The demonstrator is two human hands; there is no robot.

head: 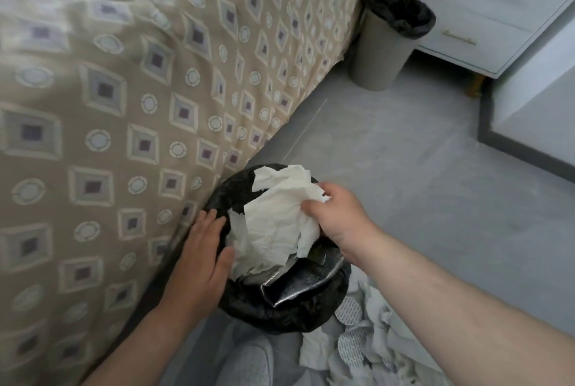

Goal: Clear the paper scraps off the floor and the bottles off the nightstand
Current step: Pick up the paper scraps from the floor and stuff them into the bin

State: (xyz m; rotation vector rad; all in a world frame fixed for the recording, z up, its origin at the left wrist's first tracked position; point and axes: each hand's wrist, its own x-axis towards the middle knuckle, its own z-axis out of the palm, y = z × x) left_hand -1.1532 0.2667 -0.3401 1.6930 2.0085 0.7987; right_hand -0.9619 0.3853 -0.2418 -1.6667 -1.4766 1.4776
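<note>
Lying by the feet, more paper scraps (367,351) wait on the floor (435,183). The left hand (199,255) rests flat on the black bin (280,307) rim, likely to steady it. The right hand (339,214) pinches a crumpled paper (280,223) over the bin's mouth. The bed (124,89) crowds the bin's left side. Open floor leads to the nightstand (485,12). No bottles show.

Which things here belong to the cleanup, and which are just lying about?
In the job: right hand gripping crumpled paper; left hand on the near bin; paper scraps beside it; nightstand, no bottles in view.
Just there: bedspread; far bin; shoe.
</note>
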